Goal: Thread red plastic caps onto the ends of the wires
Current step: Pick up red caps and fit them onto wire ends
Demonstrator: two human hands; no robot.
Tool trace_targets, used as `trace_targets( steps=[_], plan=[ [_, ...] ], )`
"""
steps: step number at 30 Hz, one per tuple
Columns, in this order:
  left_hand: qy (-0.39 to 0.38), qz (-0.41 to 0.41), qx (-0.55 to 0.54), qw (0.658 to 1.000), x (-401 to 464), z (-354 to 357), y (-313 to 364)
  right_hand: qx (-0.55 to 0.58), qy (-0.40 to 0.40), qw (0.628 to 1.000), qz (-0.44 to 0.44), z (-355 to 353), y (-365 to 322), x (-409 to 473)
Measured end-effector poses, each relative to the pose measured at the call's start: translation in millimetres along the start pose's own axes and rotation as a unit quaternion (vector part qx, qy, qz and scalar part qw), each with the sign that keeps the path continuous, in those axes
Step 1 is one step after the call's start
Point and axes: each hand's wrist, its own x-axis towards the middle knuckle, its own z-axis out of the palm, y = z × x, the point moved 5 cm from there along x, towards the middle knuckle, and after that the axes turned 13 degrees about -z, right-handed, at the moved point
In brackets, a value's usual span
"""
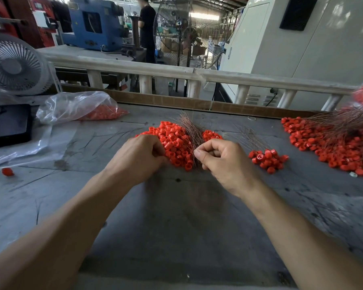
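A heap of loose red plastic caps [174, 141] lies in the middle of the grey table. A bundle of thin copper-coloured wires [190, 127] rests across it. My left hand [138, 155] sits at the heap's left edge, fingers curled into the caps; what it holds is hidden. My right hand [222, 160] is just right of the bundle, thumb and fingers pinched at the wires' near ends. A small cluster of caps on wires [267, 160] lies to the right of my right hand.
A big pile of capped wires [331, 143] fills the right side. A clear bag of red caps [82, 107] lies at the back left, beside a white fan [13, 65]. One stray cap [7, 171] sits far left. A cardboard rim [155, 99] borders the table's back.
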Motion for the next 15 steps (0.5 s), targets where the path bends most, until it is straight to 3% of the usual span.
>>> trace_targets(
  steps=[2,4,8,12,15],
  plan=[
    [-0.017,-0.003,-0.086,0.996,-2,0,6,0.002,0.004,1.0,-0.01,0,-2,1],
    [-0.069,-0.025,-0.235,0.969,-5,0,11,0.01,0.016,0.999,-0.03,-2,-5,1],
    [-0.183,-0.09,-0.491,0.847,-13,5,17,0.03,0.04,0.996,-0.068,-5,-13,2],
    [-0.246,-0.108,-0.594,0.758,-18,11,25,0.036,0.053,0.994,-0.088,-7,-22,1],
    [-0.269,-0.103,-0.629,0.722,-19,13,29,0.035,0.061,0.993,-0.091,-9,-26,0]
  ],
)
